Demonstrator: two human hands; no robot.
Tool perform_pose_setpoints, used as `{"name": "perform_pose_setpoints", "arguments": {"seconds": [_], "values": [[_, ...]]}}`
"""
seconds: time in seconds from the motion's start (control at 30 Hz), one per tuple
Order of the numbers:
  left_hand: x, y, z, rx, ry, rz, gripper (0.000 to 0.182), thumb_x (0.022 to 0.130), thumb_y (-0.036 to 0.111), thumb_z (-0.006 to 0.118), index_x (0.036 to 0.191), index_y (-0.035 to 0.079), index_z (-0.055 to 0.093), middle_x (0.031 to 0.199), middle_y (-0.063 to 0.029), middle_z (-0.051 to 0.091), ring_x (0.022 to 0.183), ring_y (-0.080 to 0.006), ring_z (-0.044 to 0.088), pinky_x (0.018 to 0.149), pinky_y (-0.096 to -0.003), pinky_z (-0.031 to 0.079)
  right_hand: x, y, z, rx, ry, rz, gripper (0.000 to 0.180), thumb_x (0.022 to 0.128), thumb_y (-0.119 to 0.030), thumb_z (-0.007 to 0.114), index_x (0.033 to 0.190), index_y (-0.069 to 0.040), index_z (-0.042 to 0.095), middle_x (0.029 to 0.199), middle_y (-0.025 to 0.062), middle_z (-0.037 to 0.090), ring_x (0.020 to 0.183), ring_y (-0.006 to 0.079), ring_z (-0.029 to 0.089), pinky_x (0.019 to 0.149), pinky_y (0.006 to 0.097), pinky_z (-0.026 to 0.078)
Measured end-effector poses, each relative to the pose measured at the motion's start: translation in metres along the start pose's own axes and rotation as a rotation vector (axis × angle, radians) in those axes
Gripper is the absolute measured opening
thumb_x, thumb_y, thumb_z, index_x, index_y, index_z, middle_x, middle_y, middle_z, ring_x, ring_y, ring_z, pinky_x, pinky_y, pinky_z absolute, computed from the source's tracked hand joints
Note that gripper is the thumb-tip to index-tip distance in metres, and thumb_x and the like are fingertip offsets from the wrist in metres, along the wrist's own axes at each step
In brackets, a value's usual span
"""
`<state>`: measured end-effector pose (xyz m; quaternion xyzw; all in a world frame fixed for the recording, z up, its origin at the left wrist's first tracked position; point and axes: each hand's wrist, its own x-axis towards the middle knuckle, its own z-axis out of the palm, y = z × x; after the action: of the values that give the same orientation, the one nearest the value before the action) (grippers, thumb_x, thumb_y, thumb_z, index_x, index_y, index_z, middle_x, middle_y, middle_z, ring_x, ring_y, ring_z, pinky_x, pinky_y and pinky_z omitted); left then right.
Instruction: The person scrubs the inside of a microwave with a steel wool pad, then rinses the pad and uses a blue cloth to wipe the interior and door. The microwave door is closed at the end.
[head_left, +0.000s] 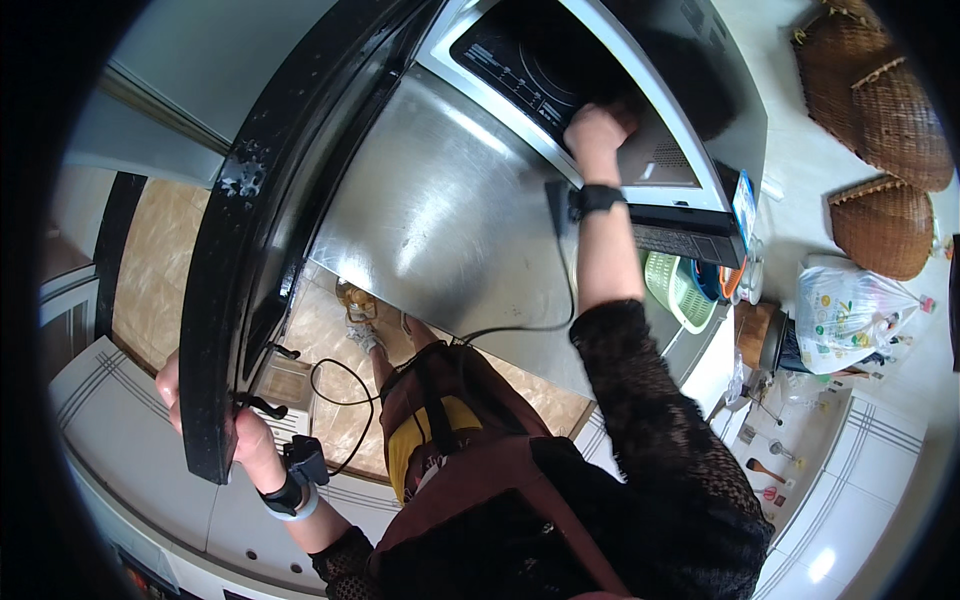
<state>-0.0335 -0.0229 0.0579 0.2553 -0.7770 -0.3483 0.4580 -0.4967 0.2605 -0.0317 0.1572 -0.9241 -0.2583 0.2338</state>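
Note:
My left hand (253, 444) grips the outer edge of a black microwave oven door (259, 225), which is swung wide. The fingers lie on one side of the door and the thumb on the other. My right hand (598, 133) is inside the microwave oven cavity (645, 166), over a black panel (517, 71) with printed markings. Its fingers are curled and partly lost in the dark, so whether they hold anything is unclear. Each wrist wears a black strapped device, with a cable trailing from it.
The microwave stands on a stainless steel counter (420, 187). Beside it are a green plastic basket (679, 292) and other containers. Woven baskets (881, 225) and a filled plastic bag (847, 315) are on the right. White cabinets (150, 442) line the left.

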Motion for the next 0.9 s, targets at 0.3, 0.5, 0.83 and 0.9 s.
{"name": "perform_pose_setpoints", "arguments": {"seconds": [0.3,0.5,0.83,0.9], "values": [[0.013,0.002,-0.003,-0.022,-0.143,0.055,0.053,0.081,0.049,0.064,0.096,-0.001,0.061,0.101,-0.0135,0.06,0.091,-0.0264,0.057,0.077,-0.0367,0.044,-0.01,-0.004,-0.029,0.212,-0.15,0.12,0.029,0.082,-0.013,0.056,0.105,0.004,0.062,0.11,0.0218,0.057,0.102,0.0363,0.055,0.092,0.0483,0.038],[0.015,-0.001,-0.002,-0.028,-0.155,0.034,0.046,0.078,0.04,0.064,0.097,-0.002,0.061,0.102,-0.0144,0.059,0.093,-0.0285,0.057,0.078,-0.0377,0.044,-0.028,-0.035,-0.097,0.476,-0.114,-0.116,0.027,0.072,-0.002,0.058,0.099,0.002,0.06,0.105,0.0186,0.056,0.1,0.034,0.054,0.09,0.0448,0.041],[0.022,-0.012,-0.006,-0.078,-0.207,0.111,0.046,0.073,0.03,0.066,0.105,-0.003,0.059,0.105,-0.0154,0.057,0.096,-0.0298,0.055,0.082,-0.0391,0.043,-0.048,0.037,-0.103,-0.043,-0.091,0.03,0.021,0.082,-0.02,0.059,0.087,-0.002,0.068,0.098,0.0128,0.061,0.101,0.028,0.055,0.089,0.0396,0.039],[0.022,-0.01,-0.006,-0.025,-0.249,0.092,0.046,0.069,0.024,0.066,0.106,-0.003,0.059,0.106,-0.0155,0.057,0.096,-0.0299,0.055,0.084,-0.0394,0.044,-0.053,0.028,-0.096,-0.129,-0.267,-0.258,0.022,0.081,-0.019,0.057,0.082,-0.001,0.071,0.104,0.0155,0.062,0.108,0.0311,0.053,0.094,0.0391,0.036]]}}
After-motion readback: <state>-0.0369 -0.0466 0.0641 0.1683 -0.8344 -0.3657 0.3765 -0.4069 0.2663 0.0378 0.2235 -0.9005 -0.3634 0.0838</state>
